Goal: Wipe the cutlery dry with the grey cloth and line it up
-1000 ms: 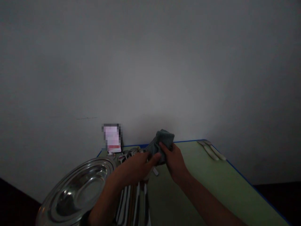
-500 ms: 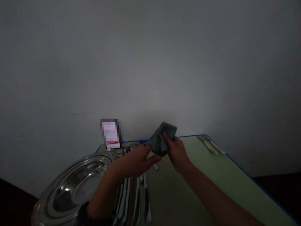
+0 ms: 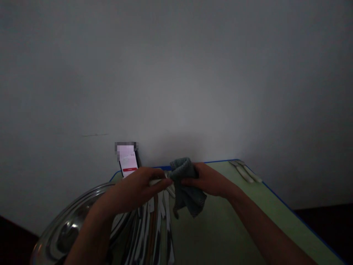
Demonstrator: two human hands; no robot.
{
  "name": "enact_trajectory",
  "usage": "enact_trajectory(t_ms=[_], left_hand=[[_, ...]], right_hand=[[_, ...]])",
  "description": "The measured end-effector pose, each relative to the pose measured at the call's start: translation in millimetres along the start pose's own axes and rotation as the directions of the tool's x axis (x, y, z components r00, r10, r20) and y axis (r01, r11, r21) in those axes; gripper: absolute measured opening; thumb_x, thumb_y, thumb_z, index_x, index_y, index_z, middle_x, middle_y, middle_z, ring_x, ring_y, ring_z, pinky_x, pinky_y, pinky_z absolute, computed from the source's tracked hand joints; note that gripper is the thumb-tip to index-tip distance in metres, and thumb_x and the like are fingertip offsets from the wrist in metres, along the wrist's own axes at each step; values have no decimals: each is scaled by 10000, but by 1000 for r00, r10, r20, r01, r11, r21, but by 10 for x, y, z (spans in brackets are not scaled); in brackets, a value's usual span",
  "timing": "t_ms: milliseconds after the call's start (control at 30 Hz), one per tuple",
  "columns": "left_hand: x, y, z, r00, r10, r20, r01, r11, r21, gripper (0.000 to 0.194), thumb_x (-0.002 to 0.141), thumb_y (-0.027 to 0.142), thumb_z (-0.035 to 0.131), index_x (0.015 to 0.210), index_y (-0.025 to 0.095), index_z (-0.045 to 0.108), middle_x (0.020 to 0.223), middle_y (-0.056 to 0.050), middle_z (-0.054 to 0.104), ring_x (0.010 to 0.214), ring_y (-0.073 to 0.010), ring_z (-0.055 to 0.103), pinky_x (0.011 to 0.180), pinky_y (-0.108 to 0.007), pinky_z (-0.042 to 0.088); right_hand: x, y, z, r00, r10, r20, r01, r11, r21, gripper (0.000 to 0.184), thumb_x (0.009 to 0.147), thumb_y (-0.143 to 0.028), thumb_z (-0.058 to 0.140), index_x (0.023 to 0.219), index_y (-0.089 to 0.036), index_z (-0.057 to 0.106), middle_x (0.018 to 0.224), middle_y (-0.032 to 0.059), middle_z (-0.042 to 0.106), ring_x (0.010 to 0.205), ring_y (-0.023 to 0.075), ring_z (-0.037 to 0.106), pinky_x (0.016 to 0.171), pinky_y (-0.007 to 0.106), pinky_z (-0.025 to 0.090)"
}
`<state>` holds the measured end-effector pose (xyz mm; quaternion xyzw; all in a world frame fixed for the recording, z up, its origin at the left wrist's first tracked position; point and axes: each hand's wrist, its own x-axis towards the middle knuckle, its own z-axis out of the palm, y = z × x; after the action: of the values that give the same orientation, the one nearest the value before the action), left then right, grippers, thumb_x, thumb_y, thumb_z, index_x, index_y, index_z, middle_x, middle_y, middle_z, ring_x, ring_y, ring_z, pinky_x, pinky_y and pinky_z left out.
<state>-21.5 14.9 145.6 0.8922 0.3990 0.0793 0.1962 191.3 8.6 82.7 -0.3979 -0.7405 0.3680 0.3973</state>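
My right hand [image 3: 209, 179] is closed on a bunched grey-green cloth [image 3: 186, 171], whose loose end hangs over the table. Close to its left, my left hand [image 3: 146, 186] pinches a utensil with a pale handle [image 3: 156, 181]; the other end goes toward the cloth and is hidden, so its kind cannot be made out. Below my hands, several pieces of metal cutlery [image 3: 158, 228] lie side by side on the green table [image 3: 209, 235]. A large steel basin [image 3: 68, 217] stands at the left, partly covered by my left forearm.
A phone [image 3: 128, 162] with a lit screen leans by the wall at the table's back left. Two utensils with pale handles [image 3: 244, 173] lie at the back right corner, near the blue table edge [image 3: 286, 208]. A plain wall [image 3: 176, 92] rises behind.
The cloth has come down and turned, with its end now hanging lower. My left hand has shifted left, and its thumb and fingers now pinch the pale handle nearer the camera's middle-left.
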Motion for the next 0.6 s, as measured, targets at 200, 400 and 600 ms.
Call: enact_trajectory(t_ms=[200, 400, 600], left_hand=[[54, 106, 56, 998, 22, -59, -20, 999, 37, 413, 875, 460, 335, 865, 161, 620, 704, -10, 601, 618, -137, 518, 571, -236, 350], [58, 57, -7, 985, 1, -172, 11, 998, 69, 433, 865, 478, 345, 736, 149, 596, 591, 10, 527, 542, -115, 468, 517, -219, 324], [-97, 13, -107, 998, -10, -67, 10, 1000, -3, 370, 802, 470, 437, 827, 190, 678, 617, 17, 599, 576, -128, 500, 534, -205, 356]], right_hand=[[39, -15, 26, 976, 32, -216, -51, 995, -82, 241, 729, -357, 601, 823, -146, 669, 775, 36, 682, 730, 192, 610, 636, 289, 462], [80, -58, 105, 883, -15, -469, -16, 998, -62, 289, 768, -397, 549, 804, -141, 678, 742, 47, 681, 698, 198, 605, 631, 294, 449], [-28, -174, 26, 991, -57, 123, 69, 993, -95, 243, 766, -292, 565, 967, -199, 665, 898, 13, 691, 823, 200, 612, 720, 300, 462]])
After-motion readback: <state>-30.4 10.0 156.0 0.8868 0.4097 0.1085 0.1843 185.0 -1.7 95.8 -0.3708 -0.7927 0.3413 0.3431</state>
